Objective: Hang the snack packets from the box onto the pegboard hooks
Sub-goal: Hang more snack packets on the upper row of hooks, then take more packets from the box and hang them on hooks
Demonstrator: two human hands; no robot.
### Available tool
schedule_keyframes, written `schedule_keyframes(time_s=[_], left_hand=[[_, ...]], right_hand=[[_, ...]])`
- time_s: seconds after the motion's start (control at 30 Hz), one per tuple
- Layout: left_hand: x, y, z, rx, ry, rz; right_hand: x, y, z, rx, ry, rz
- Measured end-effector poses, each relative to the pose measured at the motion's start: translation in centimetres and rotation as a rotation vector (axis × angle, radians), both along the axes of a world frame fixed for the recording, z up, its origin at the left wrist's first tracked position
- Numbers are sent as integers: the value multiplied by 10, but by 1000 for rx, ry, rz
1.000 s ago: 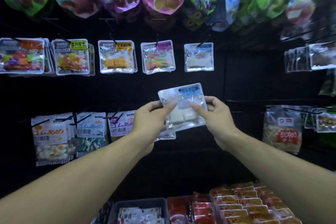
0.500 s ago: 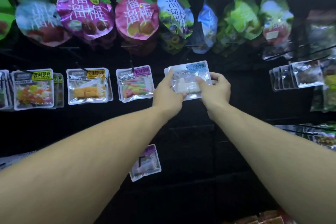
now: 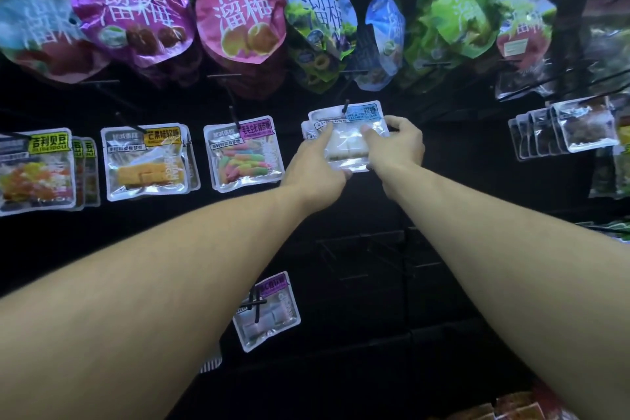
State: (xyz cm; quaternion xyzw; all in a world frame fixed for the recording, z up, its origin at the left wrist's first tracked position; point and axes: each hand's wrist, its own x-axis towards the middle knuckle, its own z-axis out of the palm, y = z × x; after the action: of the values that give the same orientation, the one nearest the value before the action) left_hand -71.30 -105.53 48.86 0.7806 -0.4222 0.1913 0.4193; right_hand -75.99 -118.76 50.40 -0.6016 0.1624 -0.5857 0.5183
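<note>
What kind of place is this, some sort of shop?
Probably a snack shop's display wall: plum bags and clear candy packets hang in rows from black hooks, while both hands hang a blue-labelled packet.

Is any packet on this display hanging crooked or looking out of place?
Yes. The purple-label packet on the lower hook hangs alone and tilted, unlike the middle row's level packets. The blue-label packet that the left hand and right hand hold at its hook also sits slightly askew.

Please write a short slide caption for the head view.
Both hands hold a blue-label packet at a pegboard hook.
</note>
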Motion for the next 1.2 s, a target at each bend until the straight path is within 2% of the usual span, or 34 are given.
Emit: schedule_keyframes(time_s=[0.1, 0.2, 0.27, 0.37, 0.63, 0.77, 0.93, 1.03, 1.13, 1.2], left_hand=[[3, -2, -3, 140, -17, 49], [8, -1, -1, 291, -24, 111], [10, 2, 1, 335, 4, 100], [14, 14, -2, 391, -38, 109], [25, 76, -32, 379, -70, 113], [17, 114, -51, 407, -85, 121], [0, 178, -69, 278, -344, 226], [-14, 231, -108, 255, -481, 237], [-30, 292, -187, 267, -461, 194], [-40, 333, -253, 380, -338, 162]], right_hand=[[4, -2, -1, -31, 78, -40], [11, -4, -3, -133, 191, -175], [18, -3, -3, -175, 252, -264], [31, 0, 0, -167, 291, -291], [44, 4, -18, -189, 406, -255], [30, 34, -38, -303, 332, -302], [8, 113, -72, -643, 31, -104], [-14, 178, -130, -779, -46, 75], [-32, 240, -222, -802, 8, 319], [-35, 272, -292, -821, 204, 465]])
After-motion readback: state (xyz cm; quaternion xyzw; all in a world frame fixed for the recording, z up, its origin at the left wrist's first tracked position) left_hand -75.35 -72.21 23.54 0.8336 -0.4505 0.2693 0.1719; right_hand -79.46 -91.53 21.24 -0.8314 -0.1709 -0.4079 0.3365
